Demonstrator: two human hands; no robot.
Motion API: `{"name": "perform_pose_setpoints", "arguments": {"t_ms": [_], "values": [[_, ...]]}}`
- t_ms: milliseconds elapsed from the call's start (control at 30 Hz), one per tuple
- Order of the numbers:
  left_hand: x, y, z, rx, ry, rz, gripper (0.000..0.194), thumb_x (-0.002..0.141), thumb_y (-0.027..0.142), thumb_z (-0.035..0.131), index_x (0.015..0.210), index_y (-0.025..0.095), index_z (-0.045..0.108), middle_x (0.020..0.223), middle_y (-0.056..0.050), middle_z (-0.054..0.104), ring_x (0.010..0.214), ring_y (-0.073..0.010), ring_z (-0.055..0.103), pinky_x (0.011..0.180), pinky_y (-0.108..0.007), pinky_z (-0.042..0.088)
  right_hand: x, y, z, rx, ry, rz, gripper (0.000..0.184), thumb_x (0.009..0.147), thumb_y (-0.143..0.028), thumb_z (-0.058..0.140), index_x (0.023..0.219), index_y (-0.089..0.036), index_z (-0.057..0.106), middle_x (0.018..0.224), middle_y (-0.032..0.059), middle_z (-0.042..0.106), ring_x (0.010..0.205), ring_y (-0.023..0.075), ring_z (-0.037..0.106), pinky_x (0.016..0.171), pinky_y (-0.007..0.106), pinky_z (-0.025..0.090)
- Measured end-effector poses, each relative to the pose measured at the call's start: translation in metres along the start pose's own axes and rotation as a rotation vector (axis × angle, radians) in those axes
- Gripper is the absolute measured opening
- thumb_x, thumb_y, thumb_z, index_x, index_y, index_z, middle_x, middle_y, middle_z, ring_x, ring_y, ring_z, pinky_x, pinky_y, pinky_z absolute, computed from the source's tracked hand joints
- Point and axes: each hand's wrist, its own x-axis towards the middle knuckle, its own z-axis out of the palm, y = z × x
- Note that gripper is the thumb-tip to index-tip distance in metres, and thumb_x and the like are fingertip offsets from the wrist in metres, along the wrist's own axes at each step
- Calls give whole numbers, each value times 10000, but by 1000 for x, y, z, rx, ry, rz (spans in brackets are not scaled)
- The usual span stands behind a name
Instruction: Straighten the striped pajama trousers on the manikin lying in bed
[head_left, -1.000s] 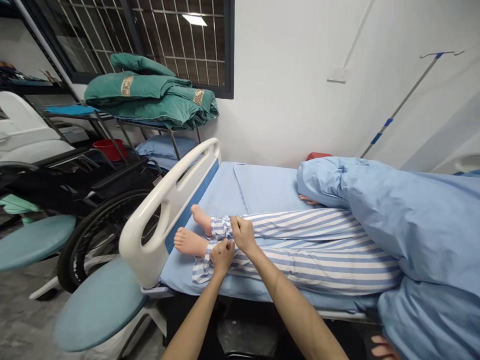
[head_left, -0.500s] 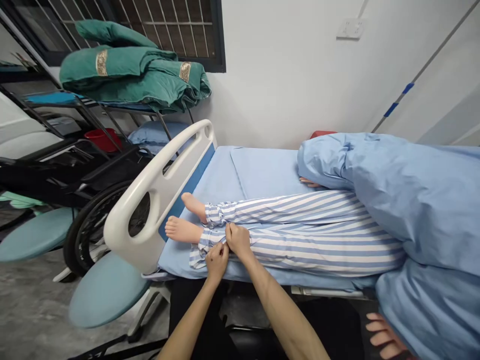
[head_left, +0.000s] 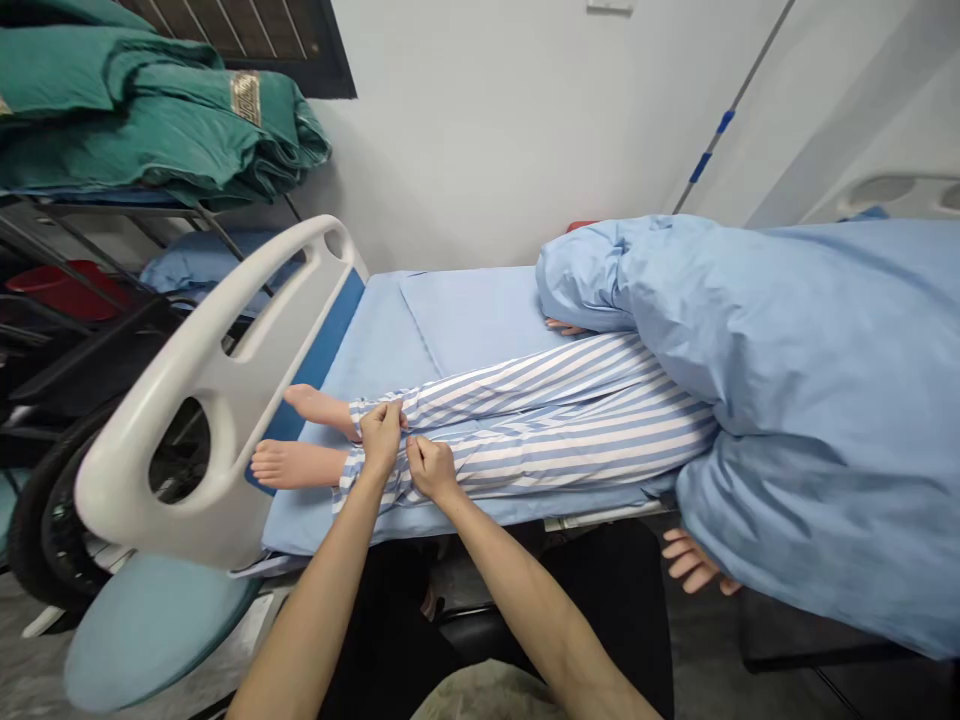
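Striped blue-and-white pajama trousers (head_left: pixel 570 405) cover the legs of a figure, apparently a manikin, lying on the bed. My left hand (head_left: pixel 381 436) is closed in a fist on the trouser fabric near the ankles, its fingertips by the far leg's lower part. Just to its right, my right hand (head_left: pixel 432 468) is also closed, gripping cloth over the near shin. The bare far foot (head_left: pixel 319 408) and bare near foot (head_left: pixel 296 466) stick out of the cuffs. My curled fingers partly hide the gripped cloth.
A white bed end board (head_left: pixel 225 400) rises beyond the feet. Blue bedding (head_left: pixel 787 370) covers the upper body; a manikin hand (head_left: pixel 697 560) hangs over the near side. Green folded quilts (head_left: pixel 165 130) rest on a rack at left, above a wheelchair wheel (head_left: pixel 67 520).
My left hand has moved from the near leg's cuff across toward the far leg. My right hand stays closed over the near leg, slightly farther from the foot. The view has shifted right.
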Motion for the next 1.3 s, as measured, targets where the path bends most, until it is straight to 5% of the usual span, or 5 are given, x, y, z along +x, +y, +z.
{"name": "perform_pose_setpoints", "arguments": {"t_ms": [167, 400, 800, 1100, 1300], "values": [[-23, -33, 27, 434, -64, 19, 321, 883, 277, 474, 578, 183, 505, 543, 3, 485, 551, -120, 405, 582, -251, 249, 0, 4, -1, 150, 70, 72, 428, 1015, -327, 292, 782, -187, 623, 663, 37, 640, 619, 143, 553, 622, 242, 326], [-34, -38, 24, 652, -68, -14, 315, 942, 297, 433, 750, 179, 654, 693, -63, 627, 616, -159, 495, 595, -280, 191, 6, 0, -8, 254, 60, 110, 456, 1013, -382, 293, 695, -194, 560, 635, 18, 592, 606, 131, 519, 601, 228, 333], [-55, -45, 31, 521, 160, 111, 373, 878, 274, 443, 516, 185, 467, 543, -30, 526, 566, -125, 418, 619, -274, 223, 54, -53, -97, 180, 112, -91, 454, 1011, -388, 336, 595, -211, 358, 548, -42, 378, 549, 97, 350, 567, 235, 263], [-81, -55, 27, 479, 169, 96, 388, 866, 318, 442, 498, 199, 419, 534, -35, 517, 572, -134, 435, 620, -271, 249, 13, 15, -40, -16, 41, 31, 412, 994, -307, 368, 604, -204, 452, 550, 2, 476, 552, 121, 375, 587, 307, 205], [-88, -48, 19, 400, 90, 28, 370, 832, 340, 455, 496, 196, 398, 519, -11, 485, 558, -123, 403, 610, -268, 251, 0, 21, -29, -78, 43, 45, 412, 1004, -306, 356, 673, -188, 571, 586, 9, 573, 547, 119, 446, 583, 284, 199]]}}
